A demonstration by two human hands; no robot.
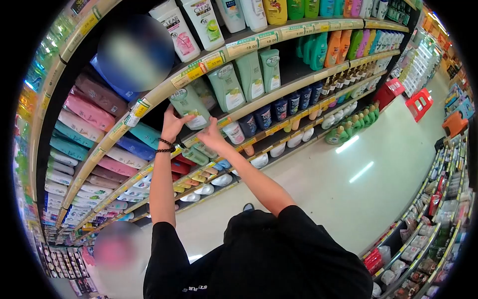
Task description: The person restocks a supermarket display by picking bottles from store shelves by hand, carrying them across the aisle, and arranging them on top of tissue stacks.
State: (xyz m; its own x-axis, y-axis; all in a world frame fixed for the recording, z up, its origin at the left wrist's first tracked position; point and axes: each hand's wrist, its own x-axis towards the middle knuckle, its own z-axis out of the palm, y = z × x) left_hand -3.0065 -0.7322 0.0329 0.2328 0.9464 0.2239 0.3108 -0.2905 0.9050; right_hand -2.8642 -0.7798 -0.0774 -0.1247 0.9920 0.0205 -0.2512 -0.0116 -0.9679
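A pale green shampoo bottle [188,103] leans at the front of the middle shelf, its lower end toward me. My left hand [174,124], with dark beads at the wrist, grips its left side, thumb across the front. At the bottle's lower right corner, my right hand [213,137] has its fingers closed against it; part of that contact is hidden. Behind it and to the right stand matching green bottles, including a large one [226,87] and a slimmer one [271,70].
White shampoo bottles [204,22] line the shelf above, and dark blue bottles [280,108] the one below. Price-tag rails [244,47] edge the shelves. A red step stool [419,104] stands on the pale floor [328,189]. Another shelf rack [423,234] runs along the right.
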